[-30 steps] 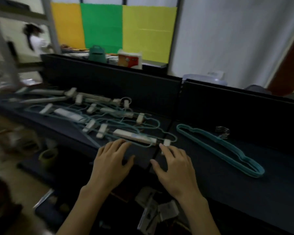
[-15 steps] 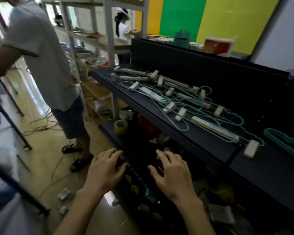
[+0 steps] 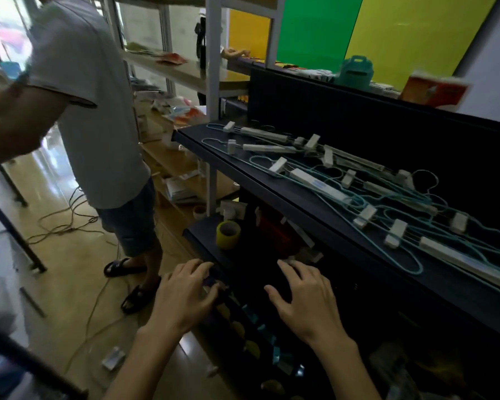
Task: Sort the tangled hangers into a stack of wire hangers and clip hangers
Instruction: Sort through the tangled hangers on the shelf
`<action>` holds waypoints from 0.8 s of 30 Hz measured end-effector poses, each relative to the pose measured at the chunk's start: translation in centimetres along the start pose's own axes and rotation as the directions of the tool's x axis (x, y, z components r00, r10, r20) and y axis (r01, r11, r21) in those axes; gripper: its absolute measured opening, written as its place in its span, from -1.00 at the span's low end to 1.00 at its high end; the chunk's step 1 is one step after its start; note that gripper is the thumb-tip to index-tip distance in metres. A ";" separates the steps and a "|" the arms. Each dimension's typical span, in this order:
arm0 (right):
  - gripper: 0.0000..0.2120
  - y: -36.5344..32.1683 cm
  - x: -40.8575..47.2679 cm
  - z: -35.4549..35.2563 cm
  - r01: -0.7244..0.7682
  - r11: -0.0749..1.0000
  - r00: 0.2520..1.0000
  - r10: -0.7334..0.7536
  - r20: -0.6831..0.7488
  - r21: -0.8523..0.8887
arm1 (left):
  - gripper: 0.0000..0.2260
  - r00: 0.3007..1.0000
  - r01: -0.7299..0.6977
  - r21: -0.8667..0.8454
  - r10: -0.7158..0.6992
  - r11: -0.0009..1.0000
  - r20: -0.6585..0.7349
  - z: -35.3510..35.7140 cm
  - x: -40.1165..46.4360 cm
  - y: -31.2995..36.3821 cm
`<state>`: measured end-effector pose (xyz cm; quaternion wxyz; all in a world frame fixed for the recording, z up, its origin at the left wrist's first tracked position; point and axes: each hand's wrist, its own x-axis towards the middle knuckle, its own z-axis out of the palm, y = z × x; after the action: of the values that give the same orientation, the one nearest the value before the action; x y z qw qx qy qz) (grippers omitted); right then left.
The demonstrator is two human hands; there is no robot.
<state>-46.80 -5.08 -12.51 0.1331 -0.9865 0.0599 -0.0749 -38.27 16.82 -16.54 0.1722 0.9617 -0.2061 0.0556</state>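
Observation:
A tangle of teal wire hangers [image 3: 401, 226] and hangers with white clips [image 3: 319, 184] lies spread along the dark upper shelf [image 3: 272, 194], to the right of and above my hands. My left hand [image 3: 185, 293] and my right hand [image 3: 303, 295] hover palm down with fingers spread, below the shelf's front edge. Both are empty and touch no hanger. The nearest hanger loop [image 3: 413, 267] is well to the right of my right hand.
A person in a grey shirt and sandals [image 3: 98, 125] stands at the left, close to the shelf's end. A yellow tape roll [image 3: 228, 234] sits on the lower shelf. Cables [image 3: 70, 223] run over the floor. White metal racking [image 3: 212, 90] stands behind.
The view has swung left and down. My hands have come off the hanger pile at the shelf edge and now hover below it. The separate teal hanger stack at the right has left view.

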 end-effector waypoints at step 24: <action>-0.42 -12.2 28.9 0.3 0.221 0.972 0.941 -0.192 -0.278 0.076 | -0.57 0.986 -0.072 0.007 0.073 0.997 -0.153 -6.8 27.1 -13.3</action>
<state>-17.14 2.66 -5.71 0.1672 -0.9595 -0.0307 -0.2245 -8.40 20.39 -9.48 0.1846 0.9465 -0.2270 0.1357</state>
